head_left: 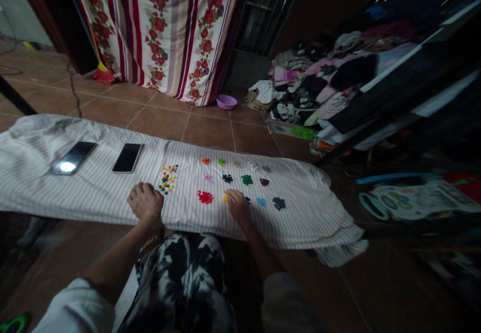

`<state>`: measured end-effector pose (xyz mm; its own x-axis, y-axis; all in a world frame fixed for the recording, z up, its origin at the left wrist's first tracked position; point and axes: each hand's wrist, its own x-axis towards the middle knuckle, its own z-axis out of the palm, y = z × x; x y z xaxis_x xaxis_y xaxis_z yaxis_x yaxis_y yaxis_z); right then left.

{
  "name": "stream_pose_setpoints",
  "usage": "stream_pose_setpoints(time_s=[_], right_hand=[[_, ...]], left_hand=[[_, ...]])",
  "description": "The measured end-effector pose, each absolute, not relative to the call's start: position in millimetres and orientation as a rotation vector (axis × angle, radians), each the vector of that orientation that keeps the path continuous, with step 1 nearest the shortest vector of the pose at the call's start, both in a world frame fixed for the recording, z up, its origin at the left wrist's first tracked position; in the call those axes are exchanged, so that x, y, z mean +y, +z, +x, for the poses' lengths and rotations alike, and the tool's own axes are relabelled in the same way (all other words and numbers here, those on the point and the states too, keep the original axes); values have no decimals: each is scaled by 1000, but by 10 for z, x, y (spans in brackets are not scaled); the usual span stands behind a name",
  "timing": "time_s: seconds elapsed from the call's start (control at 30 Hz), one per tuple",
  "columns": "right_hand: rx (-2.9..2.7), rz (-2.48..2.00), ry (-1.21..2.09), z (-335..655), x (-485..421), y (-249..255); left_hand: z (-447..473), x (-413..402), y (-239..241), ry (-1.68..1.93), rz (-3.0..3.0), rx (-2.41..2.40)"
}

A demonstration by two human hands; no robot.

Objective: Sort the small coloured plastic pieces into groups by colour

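Observation:
My right hand (pixel 239 206) reaches down to a small heap of yellow pieces (pixel 225 198), its fingers pinched together at the heap's edge. Curled on the cloth, my left hand (pixel 145 201) lies just left of a loose scatter of mixed orange, yellow and green pieces (pixel 169 179); whatever is inside its fingers is hidden. Left of my right hand is a red heap (pixel 205 197). Dark blue pieces (pixel 247 200) show partly behind that hand, with light blue (pixel 261 202) and dark grey (pixel 279 203) heaps to the right.
Farther back are heaps of orange (pixel 205 161), lime (pixel 221 161), pink (pixel 209 178), black (pixel 227 178), green (pixel 247 179) and brown (pixel 264 182) pieces. Two phones (pixel 128 157) lie at left on the striped cloth (pixel 180 215). A purple basin (pixel 226 102) stands on the floor.

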<state>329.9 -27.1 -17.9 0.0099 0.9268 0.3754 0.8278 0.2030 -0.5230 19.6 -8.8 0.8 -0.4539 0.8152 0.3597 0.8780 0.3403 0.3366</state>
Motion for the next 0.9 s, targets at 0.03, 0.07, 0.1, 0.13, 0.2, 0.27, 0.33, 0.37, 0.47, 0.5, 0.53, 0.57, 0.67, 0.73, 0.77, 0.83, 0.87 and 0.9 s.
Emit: stream_pose_setpoints(time_s=[0.03, 0.07, 0.1, 0.13, 0.2, 0.27, 0.33, 0.37, 0.47, 0.5, 0.53, 0.57, 0.67, 0.73, 0.77, 0.83, 0.87, 0.9], right_hand=[[-1835, -1631, 189, 3294, -290, -186], [-1845, -1623, 185, 3290, -305, -190], [-1857, -1613, 182, 3287, -316, -193], [-1871, -1601, 180, 3283, -325, -194], [-1900, -1571, 185, 3269, -337, -195], [-1922, -1539, 198, 3245, -343, -196], [-1923, -1526, 210, 3217, -347, -200], [-1915, -1530, 212, 3204, -350, -203], [-1893, -1549, 204, 3182, -365, -223], [-1894, -1549, 197, 3180, -372, -231], [-1898, -1548, 190, 3180, -379, -241], [-1903, -1546, 183, 3182, -385, -250], [-1899, -1550, 162, 3187, -389, -275], [-1884, -1551, 140, 3187, -379, -286], [-1877, -1550, 124, 3186, -372, -289], [-1877, -1544, 93, 3182, -358, -291], [-1883, -1541, 80, 3179, -352, -291], [-1892, -1537, 71, 3176, -348, -291]], left_hand=[[197, -88, 11, -747, -1566, -2468], [198, -88, 13, -750, -1562, -2472], [199, -88, 13, -752, -1561, -2473], [199, -87, 12, -756, -1560, -2473], [197, -87, 4, -763, -1563, -2466], [194, -86, -6, -761, -1562, -2462], [191, -85, -15, -750, -1560, -2458], [190, -84, -18, -743, -1560, -2457], [192, -84, -17, -723, -1556, -2464], [194, -84, -14, -720, -1552, -2468], [195, -85, -10, -718, -1553, -2469], [197, -86, -6, -719, -1557, -2469], [201, -90, 9, -731, -1573, -2470], [202, -93, 18, -733, -1576, -2475], [202, -94, 22, -730, -1574, -2477], [200, -94, 28, -718, -1573, -2476], [199, -94, 30, -711, -1572, -2475], [198, -93, 30, -705, -1571, -2473]])
